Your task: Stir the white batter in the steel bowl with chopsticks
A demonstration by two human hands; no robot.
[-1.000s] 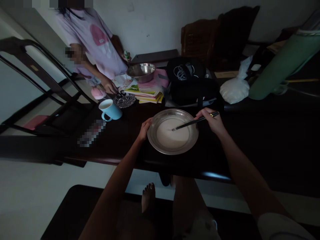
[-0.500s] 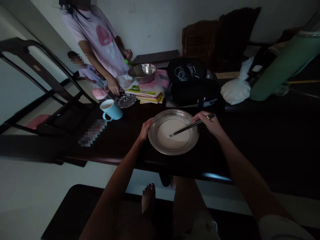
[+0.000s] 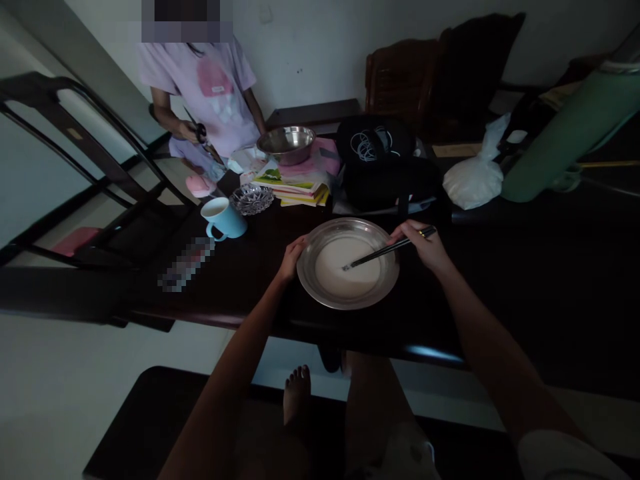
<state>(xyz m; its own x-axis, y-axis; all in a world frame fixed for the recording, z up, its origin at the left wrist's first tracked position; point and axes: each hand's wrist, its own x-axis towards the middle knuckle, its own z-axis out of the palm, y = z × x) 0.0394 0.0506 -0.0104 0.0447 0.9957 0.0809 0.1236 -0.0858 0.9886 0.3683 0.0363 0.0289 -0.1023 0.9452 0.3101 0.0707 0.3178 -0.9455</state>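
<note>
A wide metal basin [image 3: 310, 283] stands near the front edge of the dark table, with a whitish liquid [image 3: 345, 283] in it. My left hand [image 3: 293, 259] is closed on the basin's left rim. Above the right rim, my right hand [image 3: 423, 243] is shut on dark chopsticks [image 3: 380, 252]. They slant down to the left, and their pale-coated tips are at the liquid's surface near the middle of the basin.
A light blue mug [image 3: 227, 219], a cut-glass dish [image 3: 253, 199], booklets [image 3: 300, 190] and a second metal bowl [image 3: 286, 145] stand behind left. Black bags [image 3: 387, 180], a tied bag of white powder [image 3: 473, 180] and a green bottle [image 3: 550, 140] are behind right. Another person [image 3: 215, 100] stands across the table.
The chopsticks have shifted very slightly right in my right hand; my left hand stays on the rim. The other person has drawn their hand back from the glass dish, now holding a dark-handled object.
</note>
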